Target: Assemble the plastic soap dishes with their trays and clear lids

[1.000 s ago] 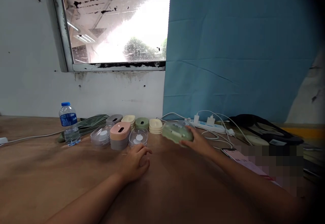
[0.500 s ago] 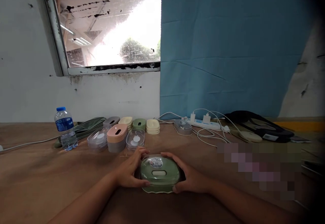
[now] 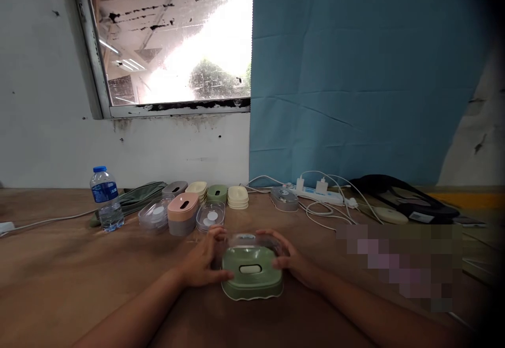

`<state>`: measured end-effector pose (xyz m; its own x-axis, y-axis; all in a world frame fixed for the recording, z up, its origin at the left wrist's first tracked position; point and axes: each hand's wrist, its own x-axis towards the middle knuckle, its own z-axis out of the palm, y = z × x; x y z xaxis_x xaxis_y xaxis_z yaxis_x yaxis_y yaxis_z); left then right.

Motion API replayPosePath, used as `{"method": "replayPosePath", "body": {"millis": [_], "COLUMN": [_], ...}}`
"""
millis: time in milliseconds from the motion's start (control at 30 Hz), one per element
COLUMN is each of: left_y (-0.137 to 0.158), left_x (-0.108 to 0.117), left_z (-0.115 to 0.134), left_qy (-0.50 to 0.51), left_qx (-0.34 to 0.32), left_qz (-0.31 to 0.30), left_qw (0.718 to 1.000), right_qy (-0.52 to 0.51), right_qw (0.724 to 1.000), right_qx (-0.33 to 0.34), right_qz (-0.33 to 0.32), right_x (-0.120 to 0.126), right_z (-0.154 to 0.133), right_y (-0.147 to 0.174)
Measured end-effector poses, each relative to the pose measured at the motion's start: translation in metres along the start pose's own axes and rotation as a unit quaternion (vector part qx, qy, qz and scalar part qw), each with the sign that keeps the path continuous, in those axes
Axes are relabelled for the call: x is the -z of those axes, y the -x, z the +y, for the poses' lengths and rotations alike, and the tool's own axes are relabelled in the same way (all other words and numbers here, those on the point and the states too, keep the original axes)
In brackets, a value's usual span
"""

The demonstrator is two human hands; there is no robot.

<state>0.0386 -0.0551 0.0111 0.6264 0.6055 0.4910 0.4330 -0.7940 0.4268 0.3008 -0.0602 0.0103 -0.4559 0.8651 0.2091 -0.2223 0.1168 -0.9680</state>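
A green oval box (image 3: 252, 277) with a slot in its top rests on the brown table in front of me, something pale showing through the slot. Over its far side, a clear plastic lid (image 3: 247, 238) with a round sticker sits shifted away from me and tilted. My left hand (image 3: 203, 264) grips the lid's left side, thumb beside the green box. Round the lid's right side are the fingers of my right hand (image 3: 298, 265), its thumb near the top of the box.
Beyond my hands stand a pink-and-grey box (image 3: 183, 214), clear lids (image 3: 211, 216), cream trays (image 3: 238, 197) and a grey box (image 3: 284, 199). A water bottle (image 3: 107, 201) is at left. A power strip (image 3: 319, 195) with loose cables and a black bag (image 3: 398, 196) lie at right.
The clear lid has come up off the green box and shifted away from me, held by both hands. More of the green box now shows uncovered.
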Motion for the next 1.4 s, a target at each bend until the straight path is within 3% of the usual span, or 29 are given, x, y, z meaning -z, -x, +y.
{"method": "replayPosePath", "body": {"millis": [167, 367, 533, 733, 800, 1100, 1267, 1400], "left_y": [0.000, 0.001, -0.004, -0.009, -0.009, -0.009, -0.006, -0.004], "left_x": [0.001, 0.000, 0.003, 0.009, 0.010, 0.016, 0.024, 0.034], "left_z": [-0.002, 0.003, 0.012, 0.015, 0.015, 0.005, -0.020, -0.034], "left_qy": [-0.078, -0.252, -0.339, -0.290, -0.274, -0.282, -0.315, -0.343], "left_qx": [-0.054, -0.122, -0.161, -0.218, -0.224, -0.221, -0.127, -0.050], "left_qz": [0.131, 0.158, 0.108, -0.020, -0.037, 0.000, 0.099, 0.131], "left_qw": [0.987, 0.947, 0.920, 0.932, 0.935, 0.934, 0.935, 0.929], "right_qy": [-0.028, -0.033, -0.021, 0.001, 0.005, -0.001, 0.010, 0.050], "right_qw": [0.988, 0.970, 0.973, 0.979, 0.980, 0.986, 0.984, 0.985], "right_qx": [0.016, -0.001, -0.006, -0.011, -0.010, -0.012, -0.029, -0.037], "right_qz": [0.153, 0.240, 0.230, 0.203, 0.199, 0.168, 0.174, 0.158], "right_x": [0.008, 0.021, 0.017, 0.011, 0.011, 0.012, 0.014, 0.013], "right_z": [0.005, 0.014, 0.010, 0.008, 0.009, 0.010, 0.007, 0.005], "right_y": [-0.011, -0.019, -0.017, -0.017, -0.017, -0.020, -0.020, -0.018]}}
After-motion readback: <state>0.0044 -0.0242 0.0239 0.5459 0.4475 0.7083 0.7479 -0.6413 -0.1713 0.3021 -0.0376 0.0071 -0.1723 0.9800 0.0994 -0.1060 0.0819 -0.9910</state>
